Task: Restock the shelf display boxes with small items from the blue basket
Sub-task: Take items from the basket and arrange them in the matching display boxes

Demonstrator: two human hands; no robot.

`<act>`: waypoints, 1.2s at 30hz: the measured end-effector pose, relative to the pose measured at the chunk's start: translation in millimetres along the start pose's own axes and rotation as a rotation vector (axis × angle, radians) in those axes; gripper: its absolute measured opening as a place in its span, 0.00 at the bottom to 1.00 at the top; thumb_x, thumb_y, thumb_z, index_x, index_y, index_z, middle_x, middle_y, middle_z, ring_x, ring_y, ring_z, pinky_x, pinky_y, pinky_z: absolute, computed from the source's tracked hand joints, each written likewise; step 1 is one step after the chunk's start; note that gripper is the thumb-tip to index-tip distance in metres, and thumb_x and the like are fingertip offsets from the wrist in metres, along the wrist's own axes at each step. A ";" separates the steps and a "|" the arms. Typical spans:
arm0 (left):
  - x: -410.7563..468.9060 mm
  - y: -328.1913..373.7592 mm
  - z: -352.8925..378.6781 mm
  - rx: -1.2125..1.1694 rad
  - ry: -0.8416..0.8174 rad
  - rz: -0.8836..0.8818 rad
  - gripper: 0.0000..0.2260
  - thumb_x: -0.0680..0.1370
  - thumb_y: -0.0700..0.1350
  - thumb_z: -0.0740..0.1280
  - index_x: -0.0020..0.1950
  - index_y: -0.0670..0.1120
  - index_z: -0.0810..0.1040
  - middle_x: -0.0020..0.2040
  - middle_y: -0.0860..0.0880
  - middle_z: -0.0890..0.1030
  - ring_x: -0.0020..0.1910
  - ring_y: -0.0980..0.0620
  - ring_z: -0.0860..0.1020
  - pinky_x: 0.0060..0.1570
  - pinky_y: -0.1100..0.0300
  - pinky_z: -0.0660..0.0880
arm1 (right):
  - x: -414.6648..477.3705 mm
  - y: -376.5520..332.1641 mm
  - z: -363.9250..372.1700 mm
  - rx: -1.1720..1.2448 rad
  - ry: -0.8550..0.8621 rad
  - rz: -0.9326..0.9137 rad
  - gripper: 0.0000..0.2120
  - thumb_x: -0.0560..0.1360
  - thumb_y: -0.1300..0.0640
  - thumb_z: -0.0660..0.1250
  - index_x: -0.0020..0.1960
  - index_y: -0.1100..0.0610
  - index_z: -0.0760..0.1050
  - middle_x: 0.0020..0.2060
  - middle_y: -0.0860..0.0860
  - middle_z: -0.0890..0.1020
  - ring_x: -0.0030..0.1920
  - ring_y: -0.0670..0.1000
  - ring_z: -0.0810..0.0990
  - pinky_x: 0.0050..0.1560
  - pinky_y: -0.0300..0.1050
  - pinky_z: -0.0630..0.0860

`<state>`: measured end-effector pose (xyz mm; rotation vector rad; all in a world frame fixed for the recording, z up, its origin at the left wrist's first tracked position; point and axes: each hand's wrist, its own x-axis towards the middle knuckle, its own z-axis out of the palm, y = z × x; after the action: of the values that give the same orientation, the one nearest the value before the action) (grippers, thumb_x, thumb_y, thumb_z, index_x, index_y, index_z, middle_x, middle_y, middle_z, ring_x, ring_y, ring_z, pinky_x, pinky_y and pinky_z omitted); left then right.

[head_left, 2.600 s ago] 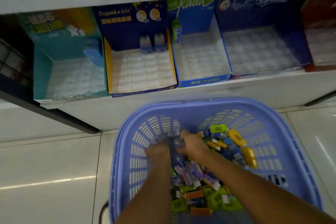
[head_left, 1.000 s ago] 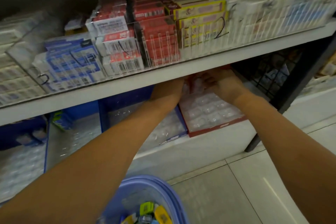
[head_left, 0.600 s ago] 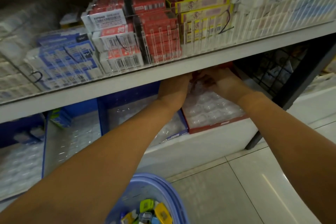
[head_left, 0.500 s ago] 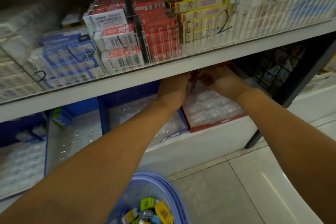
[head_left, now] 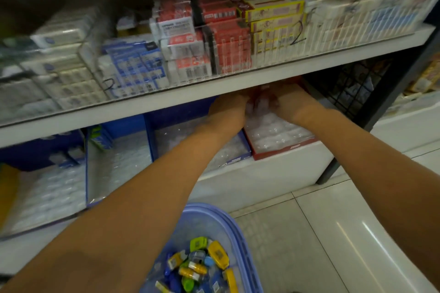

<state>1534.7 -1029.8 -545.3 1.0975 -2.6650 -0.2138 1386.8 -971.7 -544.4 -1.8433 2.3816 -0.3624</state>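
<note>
Right, both hands reach deep into the red cardboard display box (head_left: 283,145), my left hand (head_left: 229,108) beside my right hand (head_left: 289,100). Fingers hidden under the white shelf edge (head_left: 166,100) — can't tell their grip. Blue plastic basket (head_left: 228,226) sits below.

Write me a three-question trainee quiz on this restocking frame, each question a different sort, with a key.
1. True or false: both hands, left hand and right hand, reach into the red box on the lower shelf.
2. Multiple choice: where is the basket? A) on the upper shelf B) on the floor below the arms C) inside the red box
3. Short answer: what colour is the box just left of the red box?

Key: 1 true; 2 B; 3 blue. The fingers sit under the upper shelf, blurred, so what they hold cannot be told.
</note>
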 end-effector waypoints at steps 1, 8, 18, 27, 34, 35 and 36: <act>-16.0 -2.5 -5.5 -0.121 0.023 0.002 0.13 0.79 0.46 0.62 0.63 0.46 0.75 0.60 0.44 0.77 0.58 0.44 0.76 0.55 0.52 0.74 | -7.5 -10.9 -6.1 -0.019 0.031 0.016 0.11 0.78 0.56 0.61 0.56 0.61 0.75 0.57 0.62 0.78 0.57 0.61 0.75 0.60 0.48 0.72; -231.2 -62.3 2.4 -0.665 0.359 -0.280 0.05 0.77 0.48 0.66 0.42 0.50 0.75 0.30 0.56 0.75 0.31 0.63 0.74 0.32 0.73 0.66 | -95.7 -146.2 1.7 0.069 -0.245 -0.440 0.06 0.73 0.53 0.68 0.46 0.55 0.79 0.42 0.50 0.82 0.41 0.47 0.76 0.40 0.37 0.64; -400.0 -197.3 102.1 -0.408 -0.399 -1.028 0.15 0.80 0.42 0.61 0.63 0.37 0.74 0.62 0.39 0.77 0.61 0.43 0.75 0.55 0.58 0.69 | -161.0 -279.1 242.9 0.026 -0.707 -0.341 0.13 0.77 0.62 0.61 0.59 0.63 0.75 0.59 0.63 0.76 0.60 0.61 0.74 0.57 0.50 0.71; -391.0 -216.5 147.2 -0.508 -0.238 -1.202 0.15 0.82 0.39 0.50 0.67 0.38 0.67 0.67 0.40 0.69 0.66 0.44 0.67 0.65 0.57 0.61 | -181.4 -260.7 349.2 -0.219 -0.685 -0.226 0.22 0.78 0.59 0.58 0.71 0.56 0.61 0.67 0.56 0.70 0.67 0.57 0.67 0.65 0.50 0.68; -396.7 -212.4 168.3 -0.357 -0.302 -1.118 0.15 0.82 0.38 0.51 0.69 0.40 0.66 0.69 0.40 0.65 0.67 0.43 0.65 0.65 0.56 0.62 | -189.6 -269.8 372.8 -0.245 -0.556 -0.081 0.18 0.79 0.57 0.59 0.67 0.60 0.64 0.63 0.58 0.73 0.64 0.57 0.70 0.64 0.49 0.66; -398.7 -214.6 169.2 -0.351 -0.326 -1.111 0.15 0.82 0.38 0.51 0.67 0.40 0.66 0.68 0.39 0.66 0.65 0.42 0.66 0.62 0.56 0.63 | -189.0 -270.5 373.6 -0.267 -0.555 -0.088 0.17 0.79 0.57 0.59 0.67 0.59 0.65 0.62 0.58 0.74 0.63 0.57 0.70 0.64 0.49 0.66; -399.9 -217.6 171.4 -0.317 -0.350 -1.090 0.14 0.82 0.37 0.52 0.67 0.39 0.66 0.67 0.39 0.67 0.65 0.42 0.67 0.62 0.55 0.64 | -187.3 -271.0 373.6 -0.279 -0.552 -0.094 0.17 0.79 0.57 0.59 0.66 0.59 0.66 0.62 0.58 0.74 0.63 0.58 0.69 0.64 0.49 0.66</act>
<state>1905.7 -893.5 -828.9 2.4036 -1.8374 -1.0361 1775.2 -900.2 -847.9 -1.8512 2.0383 0.4426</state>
